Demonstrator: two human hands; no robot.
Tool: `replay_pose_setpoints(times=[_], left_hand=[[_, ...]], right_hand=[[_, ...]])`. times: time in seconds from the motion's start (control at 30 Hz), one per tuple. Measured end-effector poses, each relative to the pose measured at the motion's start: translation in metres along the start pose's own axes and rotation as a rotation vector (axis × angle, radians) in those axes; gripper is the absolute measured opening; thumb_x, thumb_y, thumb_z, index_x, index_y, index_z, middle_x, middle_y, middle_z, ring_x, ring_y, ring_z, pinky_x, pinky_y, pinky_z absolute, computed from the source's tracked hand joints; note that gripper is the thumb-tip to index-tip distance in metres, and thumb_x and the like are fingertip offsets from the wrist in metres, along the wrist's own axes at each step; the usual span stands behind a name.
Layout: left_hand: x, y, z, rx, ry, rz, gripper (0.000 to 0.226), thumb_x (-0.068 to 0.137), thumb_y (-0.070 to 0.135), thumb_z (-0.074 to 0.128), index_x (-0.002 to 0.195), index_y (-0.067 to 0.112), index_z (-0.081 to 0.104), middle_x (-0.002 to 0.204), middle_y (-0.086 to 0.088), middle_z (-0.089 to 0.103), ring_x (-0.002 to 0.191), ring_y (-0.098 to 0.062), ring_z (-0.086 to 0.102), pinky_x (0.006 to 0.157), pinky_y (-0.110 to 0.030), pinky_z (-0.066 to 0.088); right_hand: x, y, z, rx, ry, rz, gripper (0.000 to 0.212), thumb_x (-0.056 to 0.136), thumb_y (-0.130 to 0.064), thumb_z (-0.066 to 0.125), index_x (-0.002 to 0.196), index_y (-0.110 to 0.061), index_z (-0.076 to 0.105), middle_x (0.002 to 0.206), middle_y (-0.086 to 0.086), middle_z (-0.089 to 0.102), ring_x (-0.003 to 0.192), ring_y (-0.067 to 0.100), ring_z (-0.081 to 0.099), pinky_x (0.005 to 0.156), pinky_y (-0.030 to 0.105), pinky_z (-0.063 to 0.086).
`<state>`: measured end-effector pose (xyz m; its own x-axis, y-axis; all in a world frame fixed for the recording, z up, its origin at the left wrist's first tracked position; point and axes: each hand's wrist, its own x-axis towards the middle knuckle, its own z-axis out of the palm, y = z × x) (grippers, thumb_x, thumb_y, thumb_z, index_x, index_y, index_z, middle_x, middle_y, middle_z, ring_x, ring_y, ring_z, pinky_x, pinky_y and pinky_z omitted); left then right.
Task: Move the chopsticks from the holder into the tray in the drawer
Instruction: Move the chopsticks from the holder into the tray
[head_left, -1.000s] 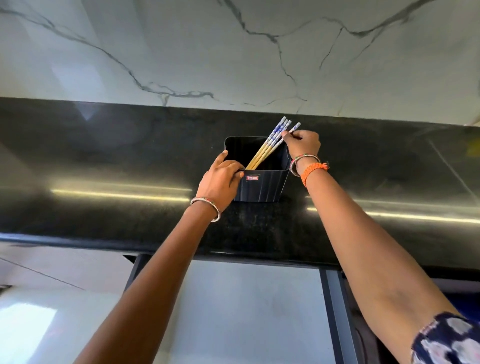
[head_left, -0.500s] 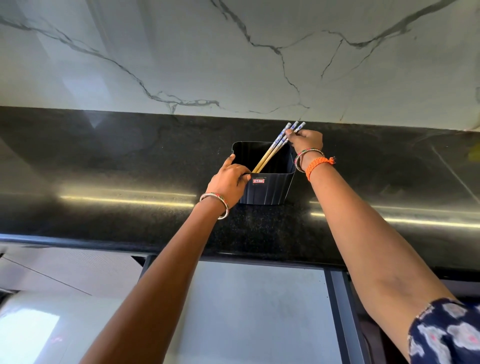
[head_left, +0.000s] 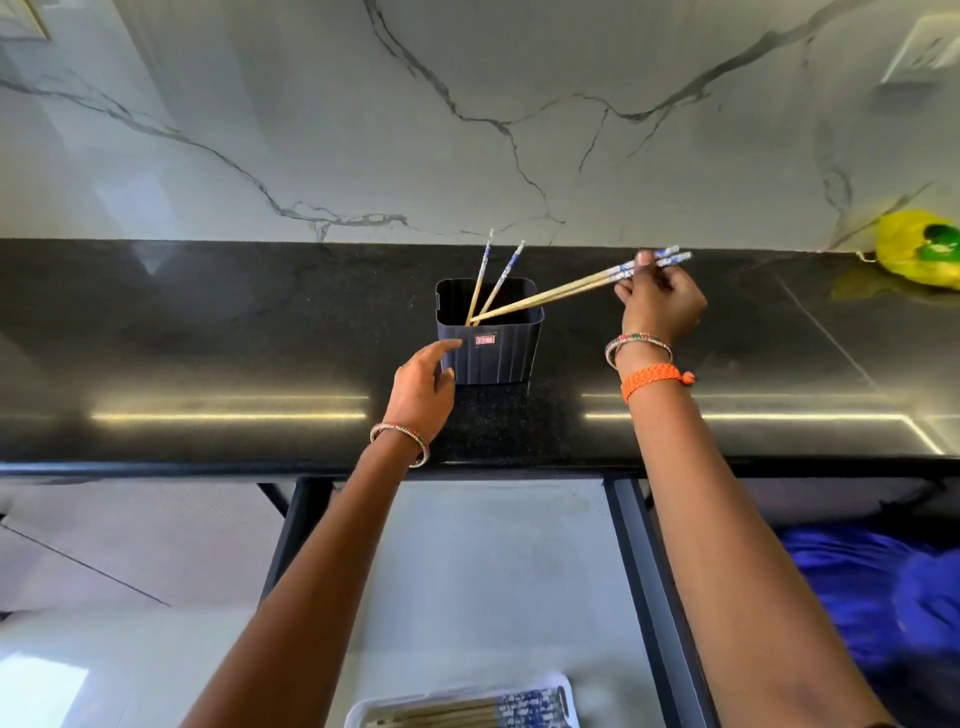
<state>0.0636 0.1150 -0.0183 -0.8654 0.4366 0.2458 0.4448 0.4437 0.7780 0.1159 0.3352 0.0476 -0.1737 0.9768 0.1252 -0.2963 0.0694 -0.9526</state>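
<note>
The black stone bench (head_left: 208, 332) runs across the room under a white marble wall (head_left: 467, 130) with grey veins. At the left, the person's left hand (head_left: 423, 392) sits released, fingers loosely spread, its index fingertip at the front left corner of the dark ribbed holder (head_left: 491, 356); whether it actually touches the holder I cannot tell. A beaded bangle (head_left: 400, 441) circles that wrist.

The holder stands upright on the bench, a small red label on its front face. Two chopsticks (head_left: 493, 283) with blue-patterned tops lean inside it, tips down, tops fanned slightly apart. A second pair of chopsticks (head_left: 561, 291) slants out to the right, the lower tips still inside the holder near its front wall, the patterned tops gripped in the right hand (head_left: 660, 301), which pinches them between thumb and fingers. That wrist carries a beaded bangle and an orange braided band (head_left: 654, 378).

Down near the lower edge, between the two forearms, a white tray (head_left: 358, 714) already holds more chopsticks lying flat. Far right on the bench, against the wall, lies a yellow bag (head_left: 914, 249) with something green in it.
</note>
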Motion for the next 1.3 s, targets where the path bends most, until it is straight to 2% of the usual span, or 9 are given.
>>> replay_pose_setpoints(times=[0.17, 0.27, 0.53, 0.67, 0.8, 0.93, 1.07, 1.23, 1.3], left_hand=[[-0.052, -0.008, -0.006, -0.107, -0.04, -0.151, 0.04, 0.09, 0.002, 0.048, 0.129, 0.009, 0.05, 0.131, -0.013, 0.057, 0.123, -0.023, 0.053, 0.099, -0.023, 0.039], [-0.076, -0.015, -0.011, -0.105, -0.047, -0.172, 0.037, 0.089, 0.001, 0.049, 0.125, 0.006, 0.054, 0.127, -0.015, 0.061, 0.121, -0.026, 0.056, 0.105, -0.031, 0.042], [-0.208, -0.064, -0.013, -0.091, 0.031, -0.377, 0.03, 0.086, -0.002, 0.046, 0.108, 0.002, 0.066, 0.115, -0.016, 0.068, 0.11, -0.027, 0.062, 0.085, -0.013, 0.039], [-0.282, -0.108, -0.01, 0.039, -0.014, -0.621, 0.031, 0.088, 0.003, 0.046, 0.113, 0.005, 0.063, 0.12, -0.017, 0.065, 0.113, -0.033, 0.059, 0.092, -0.029, 0.044], [-0.33, -0.132, -0.009, 0.057, -0.067, -0.769, 0.033, 0.088, 0.001, 0.042, 0.119, 0.002, 0.055, 0.118, -0.024, 0.062, 0.107, -0.039, 0.059, 0.089, -0.037, 0.048], [-0.346, -0.139, -0.009, 0.06, -0.237, -0.802, 0.034, 0.091, 0.009, 0.045, 0.124, 0.003, 0.051, 0.112, -0.028, 0.063, 0.097, -0.037, 0.061, 0.079, -0.036, 0.048], [-0.353, -0.143, -0.005, -0.033, -0.32, -0.84, 0.039, 0.091, 0.014, 0.05, 0.128, 0.003, 0.048, 0.119, -0.021, 0.064, 0.107, -0.035, 0.06, 0.09, -0.033, 0.047], [-0.353, -0.149, -0.004, -0.091, -0.316, -0.861, 0.04, 0.088, 0.007, 0.052, 0.127, 0.001, 0.049, 0.117, -0.022, 0.064, 0.095, -0.031, 0.061, 0.091, -0.038, 0.049], [-0.353, -0.153, -0.003, -0.1, -0.306, -0.865, 0.039, 0.087, 0.004, 0.052, 0.126, 0.001, 0.05, 0.116, -0.023, 0.065, 0.098, -0.033, 0.061, 0.093, -0.04, 0.05]], right_hand=[[-0.058, 0.018, -0.063, 0.005, 0.05, 0.068, 0.016, 0.083, -0.014, 0.069, 0.082, 0.003, 0.067, 0.075, 0.019, 0.067, 0.056, 0.015, 0.065, 0.057, 0.029, 0.059], [-0.09, 0.033, -0.094, -0.012, 0.041, 0.175, 0.014, 0.083, -0.013, 0.069, 0.081, 0.001, 0.065, 0.074, 0.019, 0.065, 0.052, 0.013, 0.062, 0.056, 0.028, 0.057], [-0.199, 0.097, -0.194, -0.141, -0.13, 0.484, 0.031, 0.087, -0.005, 0.062, 0.058, -0.009, 0.056, 0.058, 0.007, 0.059, 0.046, 0.01, 0.058, 0.044, 0.021, 0.055], [-0.247, 0.135, -0.248, -0.165, -0.069, 0.734, 0.033, 0.089, 0.0, 0.059, 0.057, -0.006, 0.052, 0.037, -0.002, 0.058, 0.033, 0.005, 0.056, 0.037, 0.022, 0.05], [-0.27, 0.148, -0.274, -0.249, -0.01, 0.886, 0.027, 0.09, -0.004, 0.06, 0.064, -0.005, 0.051, 0.08, 0.016, 0.061, 0.056, 0.018, 0.057, 0.049, 0.029, 0.057], [-0.276, 0.153, -0.278, -0.262, 0.024, 0.958, 0.014, 0.09, -0.004, 0.059, 0.083, 0.007, 0.054, 0.099, 0.023, 0.056, 0.062, 0.022, 0.054, 0.041, 0.027, 0.056], [-0.286, 0.156, -0.276, -0.287, 0.027, 0.961, 0.029, 0.09, -0.005, 0.06, 0.065, -0.005, 0.046, 0.118, 0.027, 0.059, 0.098, 0.039, 0.063, 0.075, 0.037, 0.054], [-0.29, 0.156, -0.264, -0.306, 0.032, 0.944, 0.008, 0.09, -0.003, 0.059, 0.088, 0.004, 0.056, 0.111, 0.027, 0.061, 0.111, 0.043, 0.058, 0.083, 0.043, 0.055], [-0.292, 0.159, -0.26, -0.284, 0.003, 0.954, 0.017, 0.09, -0.002, 0.058, 0.103, 0.009, 0.057, 0.111, 0.028, 0.062, 0.11, 0.042, 0.06, 0.078, 0.04, 0.054]])
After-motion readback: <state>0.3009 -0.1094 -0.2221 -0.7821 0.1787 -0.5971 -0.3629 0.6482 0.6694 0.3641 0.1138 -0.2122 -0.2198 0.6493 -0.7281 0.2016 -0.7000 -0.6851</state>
